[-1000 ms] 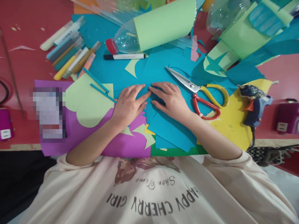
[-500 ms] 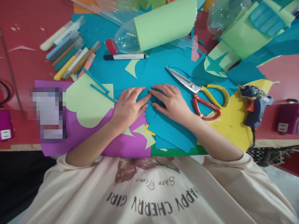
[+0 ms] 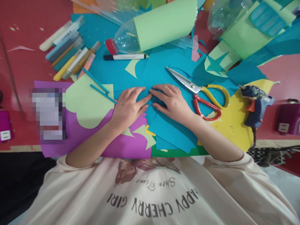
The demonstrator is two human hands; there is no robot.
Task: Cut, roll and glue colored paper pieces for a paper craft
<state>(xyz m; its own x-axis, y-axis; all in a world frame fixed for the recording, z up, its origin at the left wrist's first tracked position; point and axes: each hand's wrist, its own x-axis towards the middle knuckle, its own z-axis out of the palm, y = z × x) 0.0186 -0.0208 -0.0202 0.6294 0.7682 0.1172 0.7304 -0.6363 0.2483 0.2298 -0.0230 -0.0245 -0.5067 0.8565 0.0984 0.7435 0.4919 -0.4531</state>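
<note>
My left hand [image 3: 130, 104] rests on blue paper with its fingers apart and nothing held. Just across from it my right hand [image 3: 172, 101] lies on the blue paper [image 3: 174, 134], fingers spread, the two hands' fingertips almost meeting. Scissors [image 3: 193, 89] with one yellow and one red handle lie beside my right hand, blades partly apart. Left of my left hand is a light green cut paper shape [image 3: 91, 106] with two thin blue strips [image 3: 100, 92] on it. Pale green scraps [image 3: 142, 136] lie on purple paper [image 3: 117, 148] near my left wrist.
A clear bottle wrapped in green paper [image 3: 164, 26] lies at the back, a black-and-white marker [image 3: 126, 57] before it. Several markers [image 3: 67, 51] are at the back left. A glue gun [image 3: 256, 104] lies on yellow paper [image 3: 231, 131]. A blurred-out object [image 3: 49, 115] is at left.
</note>
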